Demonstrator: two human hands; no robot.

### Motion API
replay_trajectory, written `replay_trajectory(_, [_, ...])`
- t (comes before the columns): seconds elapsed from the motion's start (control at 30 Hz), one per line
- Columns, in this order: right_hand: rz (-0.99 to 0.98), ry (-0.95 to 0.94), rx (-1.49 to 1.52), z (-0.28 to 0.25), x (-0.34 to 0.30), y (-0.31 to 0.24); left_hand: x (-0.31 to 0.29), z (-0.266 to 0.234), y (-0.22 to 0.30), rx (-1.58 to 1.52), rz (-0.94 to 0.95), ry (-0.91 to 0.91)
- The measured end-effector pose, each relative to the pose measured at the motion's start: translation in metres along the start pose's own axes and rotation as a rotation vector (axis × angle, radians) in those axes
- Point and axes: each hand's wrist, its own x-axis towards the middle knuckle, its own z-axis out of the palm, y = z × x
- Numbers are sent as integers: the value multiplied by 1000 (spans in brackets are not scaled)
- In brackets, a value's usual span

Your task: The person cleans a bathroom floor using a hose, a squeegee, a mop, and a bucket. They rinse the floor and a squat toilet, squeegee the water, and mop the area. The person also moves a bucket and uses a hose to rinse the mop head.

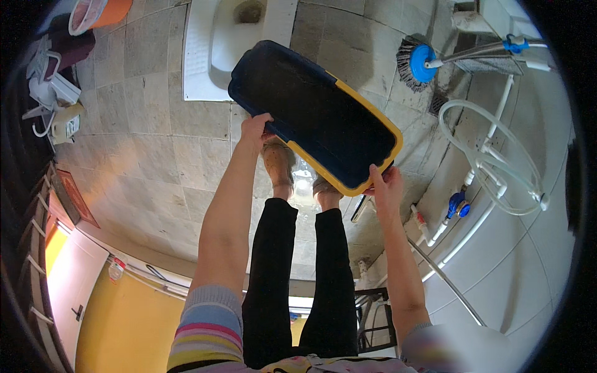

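Observation:
I hold a long rectangular dark blue plastic tub (305, 105) over the tiled floor, in front of my feet. Part of its rim is yellow, at the right end and along parts of the long sides. It lies slantwise, its far left end over the edge of a white squat toilet (198, 68). My left hand (255, 130) is closed on the near long side. At the right end, my right hand (387, 185) grips the yellow rim, thumb on top. The inside of the tub looks dark, and I cannot tell what, if anything, lies in it.
A round blue brush (423, 63) with grey bristles stands at the far right. A clear hose (522, 149) hangs by white pipes and a blue water meter (459, 205). Far left are an orange bucket (112, 12) and a pale jug (67, 123). The floor (149, 155) shines wet near my feet.

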Motion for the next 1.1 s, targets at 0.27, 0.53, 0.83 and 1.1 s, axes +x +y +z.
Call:
replay_trajectory(0.27, [15, -62, 54, 30, -24, -26, 10, -16, 31, 50, -15, -65])
replay_trajectory(0.53, [35, -9, 74, 48, -33, -43, 14, -18, 50, 62, 2, -73])
replay_trajectory(0.83, [-50, 6, 39, 67, -34, -69, 29, -21, 73, 66, -4, -42])
replay_trajectory(1.1, [-86, 5, 29, 86, -34, -99, 36, -17, 100, 153, -18, 15])
